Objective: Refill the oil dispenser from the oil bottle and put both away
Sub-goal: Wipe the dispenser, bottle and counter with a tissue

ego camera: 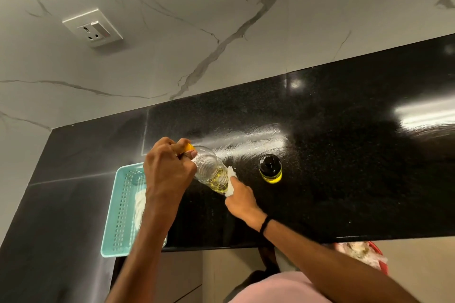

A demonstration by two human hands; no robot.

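I note the clear ribbed plastic oil bottle (211,170) held tilted above the glossy black stone counter (344,155), a shallow pool of yellow oil sitting at its lower end. My left hand (168,170) is clenched around the neck and the yellow cap (189,147); my right hand (240,200) is pinched closed on a wad of white tissue (230,181) pressed to the bottle's base.

Judged handling: nearly empty, so light; thin walls will dent under a hard squeeze; likely oily and slippery outside (hence the tissue). The ribbed midsection or neck offers the surest hold.

The small round oil dispenser (270,168), black-topped over a yellow-filled body, stands upright on the counter, apart from the bottle to its right. It looks like glass, so heavier and breakable; grasp the body, not the top.

Not determinable: whether the cap is fully seated (my fingers cover it), the tissue's extent, and the contents of the teal perforated plastic basket (118,216), partly behind my forearm.
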